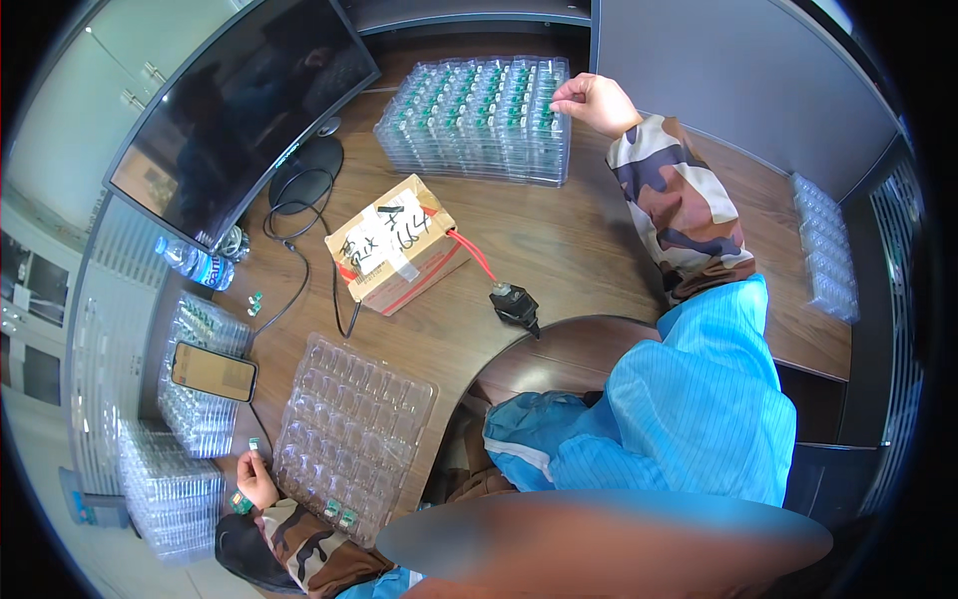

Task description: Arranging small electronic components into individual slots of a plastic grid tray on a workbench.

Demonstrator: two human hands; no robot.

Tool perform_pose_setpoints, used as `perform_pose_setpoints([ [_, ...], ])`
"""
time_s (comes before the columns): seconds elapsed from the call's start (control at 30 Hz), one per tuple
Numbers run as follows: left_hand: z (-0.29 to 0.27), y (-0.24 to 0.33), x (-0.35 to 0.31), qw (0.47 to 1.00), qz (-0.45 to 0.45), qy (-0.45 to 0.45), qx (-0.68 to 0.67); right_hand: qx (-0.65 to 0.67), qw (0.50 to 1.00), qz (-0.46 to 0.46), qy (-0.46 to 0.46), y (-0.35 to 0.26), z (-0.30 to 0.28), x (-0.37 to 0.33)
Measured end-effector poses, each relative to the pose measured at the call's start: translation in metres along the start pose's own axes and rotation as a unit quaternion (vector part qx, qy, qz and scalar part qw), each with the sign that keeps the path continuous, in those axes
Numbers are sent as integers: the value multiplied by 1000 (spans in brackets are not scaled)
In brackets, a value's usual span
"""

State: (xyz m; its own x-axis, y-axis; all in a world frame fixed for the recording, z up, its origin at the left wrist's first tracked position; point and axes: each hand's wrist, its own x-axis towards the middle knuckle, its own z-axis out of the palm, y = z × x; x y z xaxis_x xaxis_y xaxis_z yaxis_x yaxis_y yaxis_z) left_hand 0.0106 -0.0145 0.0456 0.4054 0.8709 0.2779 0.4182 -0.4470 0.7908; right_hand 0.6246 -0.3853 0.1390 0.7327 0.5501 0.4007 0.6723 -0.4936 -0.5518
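Up at the far side of the desk, my right hand (596,103) pinches a small green circuit board at the right edge of a stack of clear plastic trays (474,150), whose top holds rows of such boards. Far to the left and near me, my left hand (257,481) has a small green-and-white circuit board (253,445) between thumb and fingers. Beside that hand lies a clear blister tray (354,419), mostly of bare pockets. Two circuit boards (340,514) sit in its near end. Another green board (240,502) is next to my left wrist.
A cardboard box (394,245) with red wires to a black connector (515,306) stands mid-desk. At left are a monitor (239,110), a water bottle (195,262), loose boards (255,302), a phone (215,372) on trays and another tray stack (170,489). More trays (825,248) stand right.
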Motion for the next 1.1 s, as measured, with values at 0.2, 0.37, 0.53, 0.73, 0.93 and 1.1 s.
perform_pose_setpoints([
  [0.2, -1, -1, 0, 1000, 5, -7, 4, 19, 999, 47, 17, 6, 3, 12],
  [0.37, 1, -1, 0, 999, 23, 0, -22, 8, 997, 75, 8, 10, 5, 19],
  [0.53, 0, 3, -1, 1000, 25, -3, -11, -35, 996, 84, -2, 9, 7, 24],
  [0.73, 0, 1, 0, 1000, 25, 2, 15, -50, 995, 89, -12, 6, 5, 23],
  [0.93, 1, 0, -2, 999, 40, 7, -13, -111, 987, 111, -27, -1, 1, 25],
  [1.1, 1, 6, 0, 1000, 12, -2, 20, -109, 991, 81, -4, 5, 2, 25],
])
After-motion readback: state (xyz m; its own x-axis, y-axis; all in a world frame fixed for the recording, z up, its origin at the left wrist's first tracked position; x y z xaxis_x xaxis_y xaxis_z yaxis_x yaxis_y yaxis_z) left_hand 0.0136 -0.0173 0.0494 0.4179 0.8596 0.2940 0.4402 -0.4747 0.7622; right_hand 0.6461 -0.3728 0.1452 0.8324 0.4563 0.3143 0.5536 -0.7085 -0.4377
